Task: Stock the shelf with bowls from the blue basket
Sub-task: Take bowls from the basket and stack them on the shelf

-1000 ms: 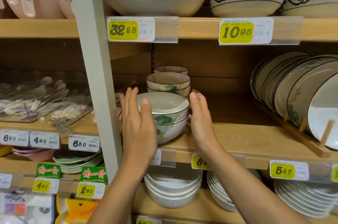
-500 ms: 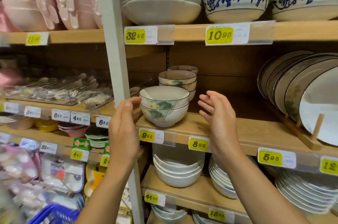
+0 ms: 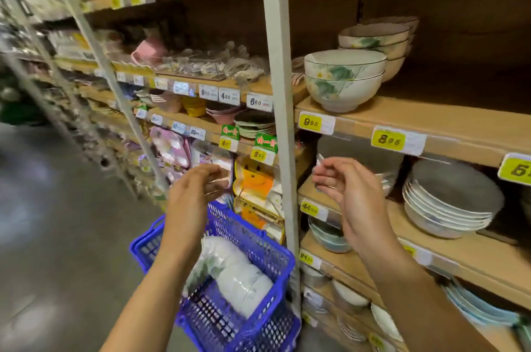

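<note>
The left hand is released: its fingers are loosely curled and hold nothing, and it hangs in the air above the blue basket. The right hand is in the same condition, fingers loosely curled and empty, raised in front of the lower shelving and well apart from the left hand. A grey upright post runs between the two hands. The blue basket sits low beside the shelving, partly covered by the left forearm. It contains a row of white bowls nested together and lying on their side; motion blur hides their number. Above the right hand, the wooden shelf carries two leaf-patterned bowls stacked upright at its front left corner, just beside the post. A second stack of similar bowls stands directly behind them. A yellow price label is fixed to the shelf edge below the front stack. One level lower, to the right of the right hand, is a pile of shallow white dishes. To the left of the post, further shelves hold mixed, blurred tableware.
</note>
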`<state>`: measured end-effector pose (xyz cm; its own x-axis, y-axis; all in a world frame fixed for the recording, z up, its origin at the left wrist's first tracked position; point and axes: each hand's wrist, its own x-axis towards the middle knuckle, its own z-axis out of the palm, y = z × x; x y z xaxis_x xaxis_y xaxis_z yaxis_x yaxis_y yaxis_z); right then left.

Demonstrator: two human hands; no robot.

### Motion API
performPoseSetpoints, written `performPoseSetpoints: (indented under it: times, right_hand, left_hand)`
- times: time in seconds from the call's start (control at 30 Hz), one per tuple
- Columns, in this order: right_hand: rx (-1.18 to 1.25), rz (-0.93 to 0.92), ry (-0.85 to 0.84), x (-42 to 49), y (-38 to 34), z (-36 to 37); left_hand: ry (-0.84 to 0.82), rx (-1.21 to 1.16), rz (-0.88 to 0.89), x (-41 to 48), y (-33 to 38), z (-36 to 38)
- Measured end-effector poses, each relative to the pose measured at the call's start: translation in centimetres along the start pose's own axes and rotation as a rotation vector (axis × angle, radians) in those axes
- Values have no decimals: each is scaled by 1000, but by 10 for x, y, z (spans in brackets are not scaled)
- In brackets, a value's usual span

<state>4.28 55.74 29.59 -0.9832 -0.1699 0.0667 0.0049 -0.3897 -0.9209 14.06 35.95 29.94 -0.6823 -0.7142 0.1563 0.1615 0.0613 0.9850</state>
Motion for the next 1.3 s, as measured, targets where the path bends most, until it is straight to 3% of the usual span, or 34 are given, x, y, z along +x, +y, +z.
performPoseSetpoints:
  times: [0.13,0.3,0.77,1.1,1.3]
  right_hand:
    - [-59,159,-97,-19,43,23]
    - [-91,263,-124,-28,94,62]
    - [-454,612,-52,-56,286,199]
    - [-661,851,-65,-30,391,205]
    - [-894,917,-248,-4,463,213]
  left_hand:
    - [88,-26,-78,3,-13,-52]
    - [75,-29,-156,22,-36,-104]
    - [-91,369,-374,120,-143,-295]
    - [-400,824,-422,188,-220,-285]
    - [-723,1193,-462,228,-282,-257]
